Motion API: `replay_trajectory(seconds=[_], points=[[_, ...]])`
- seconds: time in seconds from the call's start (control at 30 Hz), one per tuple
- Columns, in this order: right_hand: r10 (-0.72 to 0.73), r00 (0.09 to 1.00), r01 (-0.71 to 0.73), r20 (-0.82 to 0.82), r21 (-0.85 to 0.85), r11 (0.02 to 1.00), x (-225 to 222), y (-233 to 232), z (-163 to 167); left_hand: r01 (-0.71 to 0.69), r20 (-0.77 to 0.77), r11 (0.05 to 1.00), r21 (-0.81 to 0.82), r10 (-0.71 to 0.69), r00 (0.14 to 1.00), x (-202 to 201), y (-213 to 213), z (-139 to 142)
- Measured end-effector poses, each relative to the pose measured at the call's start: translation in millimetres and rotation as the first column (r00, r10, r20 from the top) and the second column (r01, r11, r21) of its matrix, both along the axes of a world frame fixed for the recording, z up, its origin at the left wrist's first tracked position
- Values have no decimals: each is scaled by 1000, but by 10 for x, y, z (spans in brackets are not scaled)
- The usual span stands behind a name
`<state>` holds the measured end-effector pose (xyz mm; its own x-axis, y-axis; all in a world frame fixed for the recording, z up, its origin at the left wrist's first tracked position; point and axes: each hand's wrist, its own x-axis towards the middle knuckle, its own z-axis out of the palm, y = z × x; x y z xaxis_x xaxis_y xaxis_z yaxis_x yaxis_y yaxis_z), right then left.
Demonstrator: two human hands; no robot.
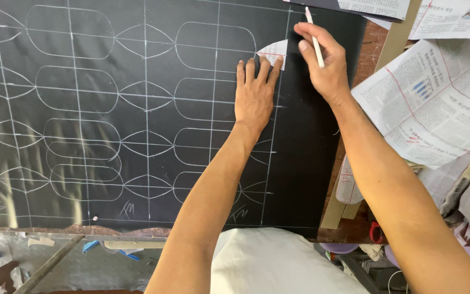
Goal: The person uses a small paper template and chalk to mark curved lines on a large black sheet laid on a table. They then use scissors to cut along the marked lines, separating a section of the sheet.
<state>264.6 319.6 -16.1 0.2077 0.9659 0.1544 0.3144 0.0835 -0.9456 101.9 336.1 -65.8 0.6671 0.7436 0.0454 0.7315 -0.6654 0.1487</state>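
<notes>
While we look down from the head camera, we see a black sheet [311, 163] spread flat over the bench [373, 60], marked with white chalk lines [77, 109] that form a grid of rounded oblongs and pointed leaf shapes.

Our left hand [254, 95] lies flat on the sheet, fingers extended and close together, pressing down on a small paper template [274, 51]. The template is shaped like half a leaf, with a curved edge toward the left and a straight edge to the right. It sits at the upper right of the drawn grid, just beside a vertical chalk line, and the fingertips cover its lower edge.

Our right hand [322, 60] is just beside the template on its right, touching the sheet. It pinches a thin white chalk pencil [315, 38] between thumb and forefinger. The pencil stands tilted, its upper end pointing away from us; its lower tip is hidden behind the fingers.

Newspaper pages [436, 98] lie on the bench to the right of the sheet, overlapping one another. A light cloth [278, 261] shows at the near edge, below the bench.
</notes>
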Motion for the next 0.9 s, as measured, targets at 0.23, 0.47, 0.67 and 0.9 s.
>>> replay_trajectory(seconds=[0.23, 0.47, 0.67, 0.9], points=[[-173, 982, 162, -70, -138, 977, 86, 9, 31, 11, -41, 1000, -17, -11, 999, -12, -17, -36], [-31, 910, 29, 413, 11, 1000, 19, -121, -77, 6, -60, 1000, 3, -5, 998, -6, -32, -43], [63, 838, -9, 542, -102, 995, -34, -145, -122, -4, -26, 1000, -18, 3, 1000, -4, -34, -55], [60, 843, 1, 534, -113, 994, -28, -144, -135, -8, -10, 1000, -9, 8, 1000, -10, -38, -79]])
